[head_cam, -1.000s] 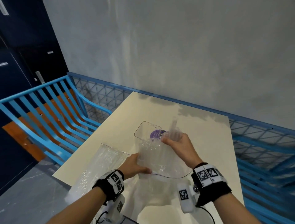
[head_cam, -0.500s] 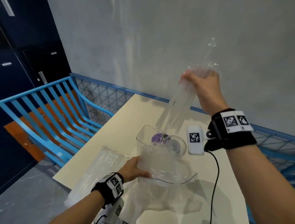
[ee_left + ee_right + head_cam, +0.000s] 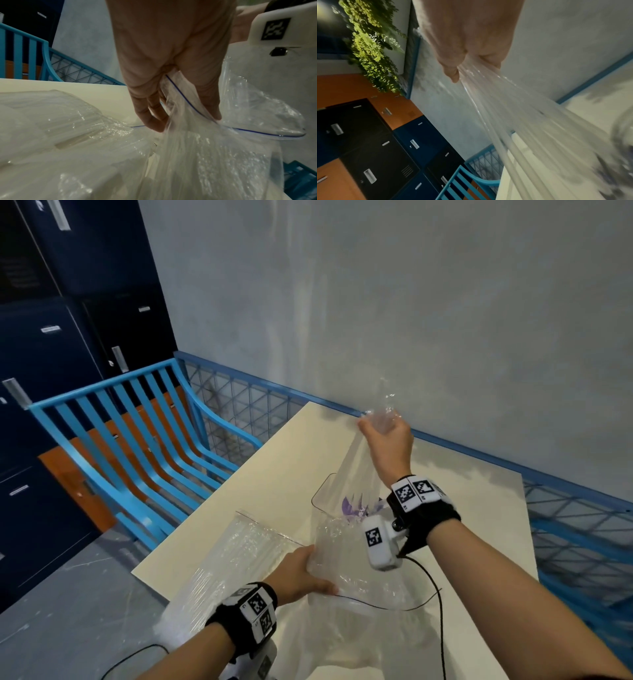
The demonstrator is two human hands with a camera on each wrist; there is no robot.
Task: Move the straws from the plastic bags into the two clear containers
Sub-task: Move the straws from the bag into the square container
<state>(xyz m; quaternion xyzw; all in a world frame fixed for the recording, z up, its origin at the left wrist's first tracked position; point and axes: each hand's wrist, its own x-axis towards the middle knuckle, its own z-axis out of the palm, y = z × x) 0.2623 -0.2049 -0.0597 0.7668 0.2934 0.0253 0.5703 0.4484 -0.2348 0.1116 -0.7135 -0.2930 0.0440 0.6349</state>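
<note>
My right hand (image 3: 383, 430) is raised over the table and grips the top of a bundle of clear straws (image 3: 356, 474). The bundle slants down to a clear container (image 3: 320, 497) with something purple behind it. I cannot tell whether the straw ends are inside. In the right wrist view the right hand (image 3: 467, 54) is closed around the blurred straws (image 3: 505, 115). My left hand (image 3: 305, 573) pinches the open mouth of a clear zip bag (image 3: 363, 583). The left wrist view shows the left hand (image 3: 171, 88) on the bag's (image 3: 223, 155) blue-lined edge.
A second plastic bag (image 3: 229, 570) full of straws lies at the table's (image 3: 274, 474) front left corner. A blue slatted rack (image 3: 137, 446) stands to the left and a blue mesh rail (image 3: 565, 542) runs behind and right. A black cable (image 3: 436, 597) hangs from my right wrist.
My right hand pulled a bundle of straws out of the bag, lifted it high, and has now come down with it toward the container. The left hand kept hold of the bag's mouth.
</note>
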